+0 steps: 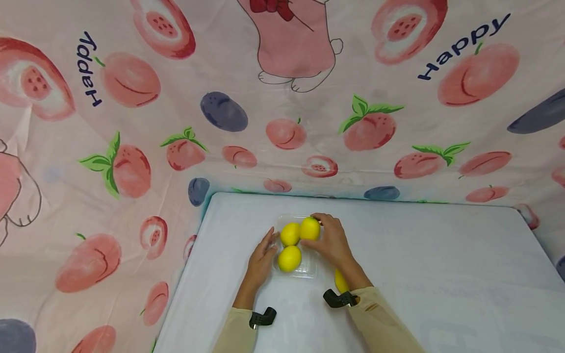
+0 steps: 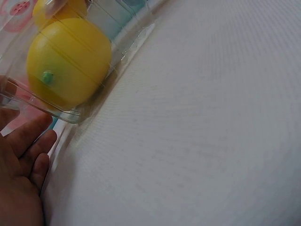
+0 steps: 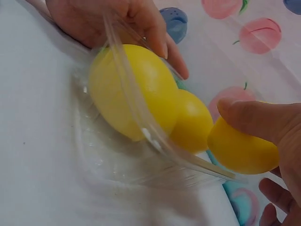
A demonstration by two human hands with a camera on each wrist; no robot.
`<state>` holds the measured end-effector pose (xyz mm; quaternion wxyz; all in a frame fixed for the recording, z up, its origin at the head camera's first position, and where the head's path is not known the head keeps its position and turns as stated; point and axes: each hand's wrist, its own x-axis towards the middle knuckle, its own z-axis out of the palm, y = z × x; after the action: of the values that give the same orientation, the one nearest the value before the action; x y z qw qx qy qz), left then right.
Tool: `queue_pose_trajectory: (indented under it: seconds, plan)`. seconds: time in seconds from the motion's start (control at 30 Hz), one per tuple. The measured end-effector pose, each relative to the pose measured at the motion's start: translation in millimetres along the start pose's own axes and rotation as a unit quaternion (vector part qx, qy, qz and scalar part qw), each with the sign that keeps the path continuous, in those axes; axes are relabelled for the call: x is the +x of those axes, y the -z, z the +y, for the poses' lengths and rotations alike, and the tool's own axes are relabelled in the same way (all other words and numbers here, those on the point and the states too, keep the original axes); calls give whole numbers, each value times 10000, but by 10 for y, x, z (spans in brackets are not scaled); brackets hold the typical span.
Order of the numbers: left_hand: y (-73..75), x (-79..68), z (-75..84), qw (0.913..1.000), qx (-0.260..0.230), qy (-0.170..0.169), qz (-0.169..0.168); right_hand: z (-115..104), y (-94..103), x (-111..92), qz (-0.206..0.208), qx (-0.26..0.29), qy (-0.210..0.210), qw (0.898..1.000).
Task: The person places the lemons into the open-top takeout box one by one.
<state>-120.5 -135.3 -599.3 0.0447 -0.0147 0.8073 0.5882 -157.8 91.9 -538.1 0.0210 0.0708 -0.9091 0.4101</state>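
Note:
A clear plastic tray (image 1: pixel 305 271) holds two yellow lemons, a near lemon (image 1: pixel 289 259) and a far lemon (image 1: pixel 290 234). My right hand (image 1: pixel 331 240) grips another lemon (image 1: pixel 310 228) between thumb and fingers at the tray's far right corner. In the right wrist view this held lemon (image 3: pixel 244 148) is level with the rim, close beside the far one. My left hand (image 1: pixel 261 260) lies along the tray's left side, its fingers fairly straight and touching the wall. The left wrist view shows its loosely spread fingers (image 2: pixel 33 139) beside the tray's corner.
One more yellow fruit (image 1: pixel 341 281) lies on the white table (image 1: pixel 441 264), partly hidden under my right forearm. A fruit-patterned cloth (image 1: pixel 282 108) hangs behind the table and along its left side. Black wrist cameras (image 1: pixel 263 317) sit at both cuffs.

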Motion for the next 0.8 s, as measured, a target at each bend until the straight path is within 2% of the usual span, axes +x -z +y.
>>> queue_pose_trajectory:
  seconds: [0.27, 0.8]
  plan:
    - [13, -12, -5, 9995, -137, -275, -55, 0, -97, 0, 16, -108, -74, 9999]
    - [13, -22, 27, 10000, -17, -96, -16, 36, -171, 9, 20, -147, -63, 9999]
